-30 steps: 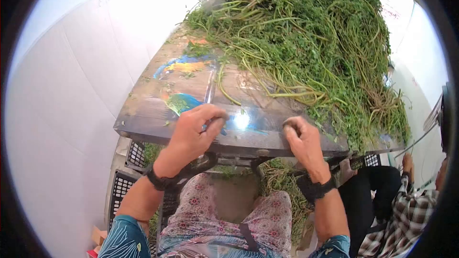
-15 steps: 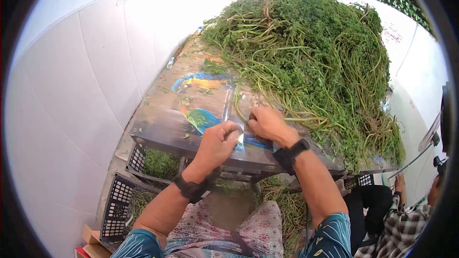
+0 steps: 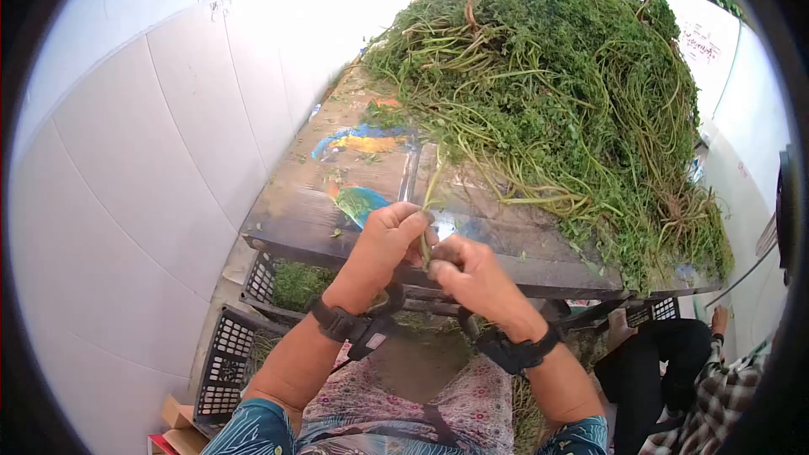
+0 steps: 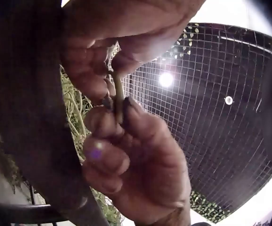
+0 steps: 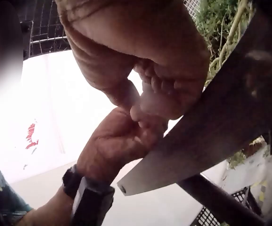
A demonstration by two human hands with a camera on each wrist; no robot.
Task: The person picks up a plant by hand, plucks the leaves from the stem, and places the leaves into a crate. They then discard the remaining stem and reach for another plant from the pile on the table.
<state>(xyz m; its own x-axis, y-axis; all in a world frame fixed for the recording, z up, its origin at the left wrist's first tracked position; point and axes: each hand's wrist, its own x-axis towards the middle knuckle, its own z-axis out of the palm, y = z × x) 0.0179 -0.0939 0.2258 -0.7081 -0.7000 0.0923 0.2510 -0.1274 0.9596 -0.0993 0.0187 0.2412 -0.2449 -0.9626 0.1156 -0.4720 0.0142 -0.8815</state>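
Near the front edge of the table, my left hand pinches a green plant stem between thumb and fingers. The stem's upper part rises from this hand over the tabletop. Close on the right, my right hand pinches the lower end of the same stem. In the left wrist view a short length of stem shows between the fingertips of both hands. The right wrist view shows the two hands close together, with the stem hidden behind fingers. A large heap of leafy green stems covers the table's back and right.
The wooden table bears coloured patches and scattered leaf bits. Black plastic crates stand at the lower left, one with greens inside. A white wall runs along the left. Another person in a checked shirt sits at the right.
My right hand reached left to the stem lying on the table, then drew back toward the front edge. The stem is now lifted and held by both hands.
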